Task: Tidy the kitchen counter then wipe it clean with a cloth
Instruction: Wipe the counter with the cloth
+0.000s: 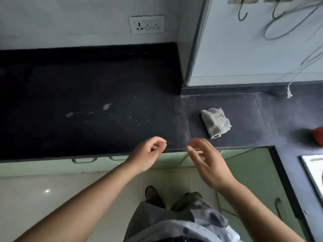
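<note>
Your dark stone counter (87, 84) carries pale smears (105, 107); a crumpled white cloth (215, 122) lies on it. Your left hand (148, 152) is loosely curled, right hand (206, 158) spread, both empty.

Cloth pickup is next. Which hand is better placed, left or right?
Right. The right hand hovers empty, fingers relaxed, at the counter edge just in front of the folded cloth. The left hand is farther from it, beyond the right hand, and would likely have to reach across.
</note>
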Tool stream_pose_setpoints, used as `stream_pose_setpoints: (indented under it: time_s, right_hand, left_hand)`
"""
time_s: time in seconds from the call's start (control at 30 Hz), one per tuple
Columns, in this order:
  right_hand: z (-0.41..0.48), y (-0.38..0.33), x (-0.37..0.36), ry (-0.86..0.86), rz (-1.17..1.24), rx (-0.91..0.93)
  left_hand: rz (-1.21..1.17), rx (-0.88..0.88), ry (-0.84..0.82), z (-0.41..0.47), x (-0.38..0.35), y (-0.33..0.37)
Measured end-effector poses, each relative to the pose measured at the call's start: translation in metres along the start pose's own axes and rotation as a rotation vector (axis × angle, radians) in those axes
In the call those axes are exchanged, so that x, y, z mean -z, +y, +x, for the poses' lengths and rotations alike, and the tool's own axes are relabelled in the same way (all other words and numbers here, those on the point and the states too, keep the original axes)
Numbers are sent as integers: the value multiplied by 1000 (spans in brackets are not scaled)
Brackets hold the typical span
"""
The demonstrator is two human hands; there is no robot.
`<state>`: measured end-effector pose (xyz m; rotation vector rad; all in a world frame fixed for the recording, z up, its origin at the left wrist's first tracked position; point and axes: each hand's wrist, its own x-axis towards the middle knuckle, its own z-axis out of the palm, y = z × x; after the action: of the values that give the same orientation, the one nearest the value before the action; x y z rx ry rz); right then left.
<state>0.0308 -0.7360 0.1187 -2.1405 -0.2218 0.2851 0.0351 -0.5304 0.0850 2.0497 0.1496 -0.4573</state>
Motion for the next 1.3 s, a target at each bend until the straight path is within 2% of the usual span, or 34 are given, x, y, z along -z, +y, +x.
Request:
stream_pose_setpoints:
  time_s: [0.13, 0.27, 0.37, 0.5, 0.57, 0.67, 0.83, 1.2, 1.3]
  right_hand:
    - [58, 19, 21, 27, -187, -59]
    - [107, 49, 41, 28, -382, -229]
    - [131, 72, 47, 43, -463, -211]
    - [154, 92, 47, -31, -596, -313]
    - [160, 99, 47, -28, -668, -302]
    - [160, 110, 48, 1, -670, -266]
    - [136, 131, 44, -58, -714, -160]
    - [140, 135, 25, 27, -725, -45]
    - [145, 129, 22, -2, -661, -9]
  left_hand:
    - [303, -117, -17, 66, -8, -5]
    - [578, -174, -85, 94, -33, -7]
    - [675, -162, -50, 108, -43, -8]
    - [795, -122, -45, 117, -50, -16]
    - [842, -127, -24, 115, -55, -22]
    - [872, -128, 4, 113, -60, -27]
    - [877, -121, 14, 114, -60, -28]
    - [805, -39, -18, 110, -59, -15]
    - [761, -62, 87, 105, -50, -16]
